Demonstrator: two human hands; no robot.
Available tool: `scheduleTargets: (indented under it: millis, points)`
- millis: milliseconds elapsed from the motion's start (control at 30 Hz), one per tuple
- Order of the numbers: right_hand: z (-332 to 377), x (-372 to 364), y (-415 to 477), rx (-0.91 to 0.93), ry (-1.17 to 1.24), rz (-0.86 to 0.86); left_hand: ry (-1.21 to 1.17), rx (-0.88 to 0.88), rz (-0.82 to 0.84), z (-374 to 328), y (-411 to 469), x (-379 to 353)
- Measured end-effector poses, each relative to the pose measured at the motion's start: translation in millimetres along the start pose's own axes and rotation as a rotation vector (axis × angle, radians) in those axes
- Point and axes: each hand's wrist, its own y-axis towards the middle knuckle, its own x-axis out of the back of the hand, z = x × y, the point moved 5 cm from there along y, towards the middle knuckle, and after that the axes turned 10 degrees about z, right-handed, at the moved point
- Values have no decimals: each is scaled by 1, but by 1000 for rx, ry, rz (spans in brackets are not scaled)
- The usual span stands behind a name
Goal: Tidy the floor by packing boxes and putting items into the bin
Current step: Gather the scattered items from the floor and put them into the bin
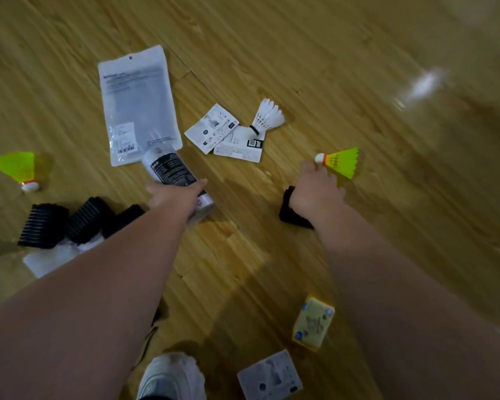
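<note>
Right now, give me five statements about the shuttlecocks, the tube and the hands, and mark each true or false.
1. The left hand is on the black-and-white tube. True.
2. The right hand touches the cork end of a yellow shuttlecock. True.
3. The white shuttlecock is held in the right hand. False: it lies on the floor beside the paper leaflets.
4. Only one yellow shuttlecock is visible. False: a second yellow shuttlecock lies at the far left.
5. The large white pouch lies flat on the wooden floor. True.
</note>
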Motion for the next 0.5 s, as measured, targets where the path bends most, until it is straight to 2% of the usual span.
scheduleTargets:
  millis: [100,200,333,433,500]
  points:
    - [-1,-8,7,-60,-90,75,-109,31,50,-2,4,-4]
    - [-1,-6,-1,12,-201,77,-194,-119,62,-25,-4,1]
    - [9,11,-13,175,95,63,-178,-358,176,-71,-18,-2]
    - [16,22,-14,204,449,86,36,-438,283,-102,-19,-17]
    - [17,26,-14,207,544,65,214,-465,317,-115,-19,-26]
